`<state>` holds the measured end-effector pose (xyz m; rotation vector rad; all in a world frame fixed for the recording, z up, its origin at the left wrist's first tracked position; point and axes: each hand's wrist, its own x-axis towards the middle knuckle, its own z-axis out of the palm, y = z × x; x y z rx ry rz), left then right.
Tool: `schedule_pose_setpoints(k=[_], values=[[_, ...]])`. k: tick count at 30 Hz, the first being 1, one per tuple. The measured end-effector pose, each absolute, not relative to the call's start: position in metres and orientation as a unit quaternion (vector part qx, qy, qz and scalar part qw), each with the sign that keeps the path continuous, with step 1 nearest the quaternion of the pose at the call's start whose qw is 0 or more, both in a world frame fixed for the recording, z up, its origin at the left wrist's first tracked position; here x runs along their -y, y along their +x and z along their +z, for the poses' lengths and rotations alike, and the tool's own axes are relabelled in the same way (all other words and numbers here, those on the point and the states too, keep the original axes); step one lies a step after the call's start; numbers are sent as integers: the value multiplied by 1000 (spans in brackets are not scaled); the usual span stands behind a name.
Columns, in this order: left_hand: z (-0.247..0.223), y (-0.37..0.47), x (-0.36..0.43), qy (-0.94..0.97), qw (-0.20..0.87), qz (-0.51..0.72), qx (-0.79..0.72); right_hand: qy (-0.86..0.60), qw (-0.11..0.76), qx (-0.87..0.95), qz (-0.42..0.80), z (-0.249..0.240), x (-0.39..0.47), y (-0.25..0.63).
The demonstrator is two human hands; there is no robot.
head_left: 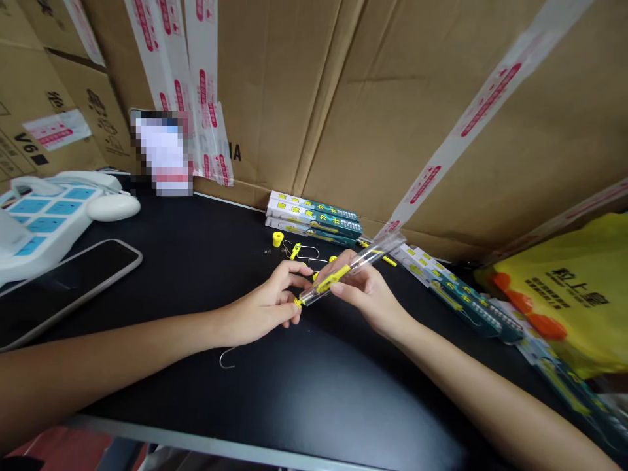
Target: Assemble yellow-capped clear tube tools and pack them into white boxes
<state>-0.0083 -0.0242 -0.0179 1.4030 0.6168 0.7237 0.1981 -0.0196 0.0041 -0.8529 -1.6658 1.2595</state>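
Over the middle of a black table (206,281), my right hand (366,291) grips a clear plastic tube (373,255) with a yellow part inside; the tube slants up to the right. My left hand (267,304) pinches the small yellow cap (297,302) at the tube's lower left end. Just behind the hands lie loose parts: a yellow spool (277,238), a yellow clip on a wire loop (296,250) and a small spring. A bare metal hook (226,358) lies near my left wrist.
Stacked printed green-and-white boxes (314,218) sit at the back, more of them (461,294) run along the right beside a yellow bag (569,288). A phone (73,278), a white-and-blue power strip (44,219) and a white mouse (114,207) lie left. Cardboard cartons wall the back.
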Motion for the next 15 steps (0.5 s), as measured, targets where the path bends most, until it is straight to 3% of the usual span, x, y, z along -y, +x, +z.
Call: schedule_pose_setpoints(k=[4, 9, 15], values=[[-19, -8, 24, 614, 662, 357, -239, -348, 427, 685, 477, 3, 19, 200], [-17, -8, 29, 632, 646, 367, -218, -325, 346, 688, 549, 1, 24, 195], [-14, -12, 26, 653, 594, 347, -316, -303, 340, 650, 609, 2, 29, 190]])
